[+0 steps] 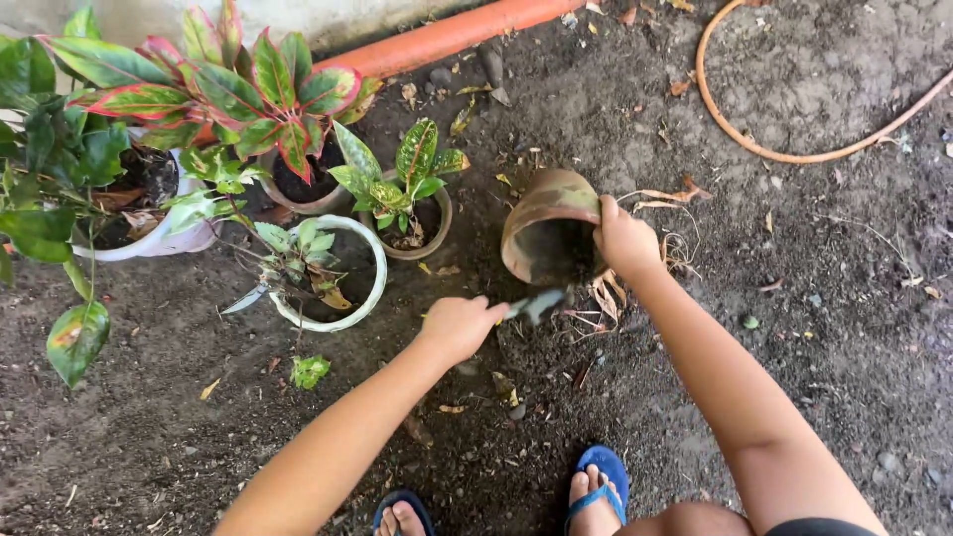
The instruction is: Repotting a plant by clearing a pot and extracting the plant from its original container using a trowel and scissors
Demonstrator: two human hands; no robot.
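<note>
Presently, the left hand [459, 326] is closed in a fist around the handle of a small trowel [536, 304], whose grey blade is pointed toward the right hand and rests just below the mouth of a terracotta pot [541, 226]. The pot is tipped on its side on the dark soil [814, 328], its opening turned toward the person, with dark earth visible inside. The right hand [625, 238] is clamped over the pot's rim on its right side, fingers curled onto the edge. Dry roots and dead leaves [601, 298] are seen just beneath the right hand. To the left of the left hand, a white round pot [369, 288] holding a small wilted plant is noted; beyond it, a small brown pot [437, 230] with a green speckled plant and a red-and-green leafed plant [248, 89] are placed. An orange pipe [447, 35] is laid well above both hands, and an orange hose [784, 154] is curved above and right of the right hand. Blue sandals [601, 476] are worn, seen below the hands.
</note>
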